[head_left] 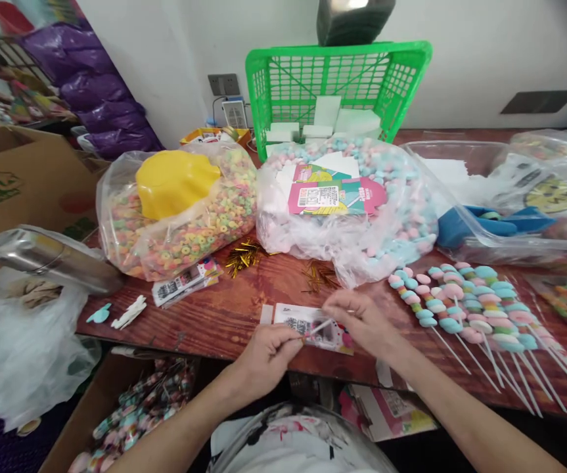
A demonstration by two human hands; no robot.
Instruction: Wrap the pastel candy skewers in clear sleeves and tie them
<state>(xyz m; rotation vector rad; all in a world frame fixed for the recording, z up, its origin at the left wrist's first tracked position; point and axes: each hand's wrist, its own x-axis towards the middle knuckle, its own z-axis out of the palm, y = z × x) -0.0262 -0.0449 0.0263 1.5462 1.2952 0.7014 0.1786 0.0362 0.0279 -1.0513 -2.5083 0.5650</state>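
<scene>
A dark reddish wooden table (244, 309) stands against a white wall, and a green plastic crate (337, 85) is tipped up behind the grip. The left hand (263, 358) pinches a thin white stick (318, 326) at its near end; the right hand (357, 315) has its fingertips pressed onto a printed packet (307, 328) lying flat beneath. Beyond sit two candy bags (179, 217); right of the grip lie several marshmallow skewers (465, 305), too overlapped to count.
</scene>
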